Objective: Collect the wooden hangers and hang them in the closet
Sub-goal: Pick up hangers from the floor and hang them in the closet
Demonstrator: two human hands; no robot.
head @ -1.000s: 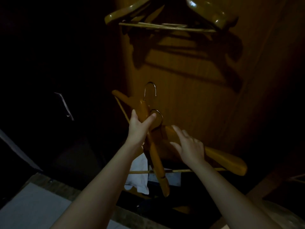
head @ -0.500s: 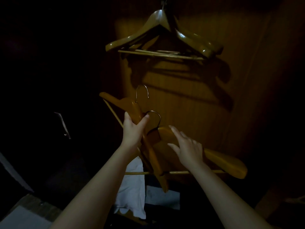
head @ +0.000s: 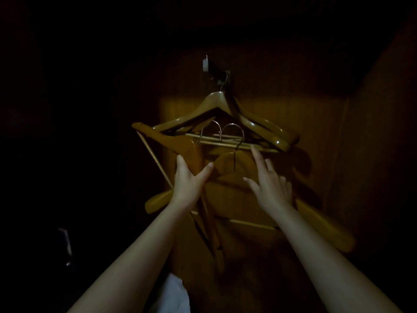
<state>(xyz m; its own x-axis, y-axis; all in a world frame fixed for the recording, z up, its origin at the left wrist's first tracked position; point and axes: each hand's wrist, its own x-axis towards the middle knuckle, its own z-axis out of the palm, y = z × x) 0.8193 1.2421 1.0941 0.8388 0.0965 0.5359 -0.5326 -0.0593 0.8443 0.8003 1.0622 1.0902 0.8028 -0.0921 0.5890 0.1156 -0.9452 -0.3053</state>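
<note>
In a dim closet, several wooden hangers (head: pixel 259 125) hang from a hook (head: pixel 222 76) on the wooden back wall. My left hand (head: pixel 190 180) grips the neck of a tilted wooden hanger (head: pixel 178 143) whose arm points up left. My right hand (head: pixel 269 186) holds a second wooden hanger (head: pixel 228 163) near its neck, fingers spread against it. Both metal hooks (head: pixel 232 132) reach up to the bars of the hanging ones.
The closet's wooden side wall (head: pixel 372 166) stands at the right. White cloth (head: pixel 173 294) lies at the bottom between my arms. A faint pale object (head: pixel 66 245) shows in the dark at the left.
Both hands have raised the two hangers toward the hanging ones. The view has tilted up, so the hook on the wall shows now.
</note>
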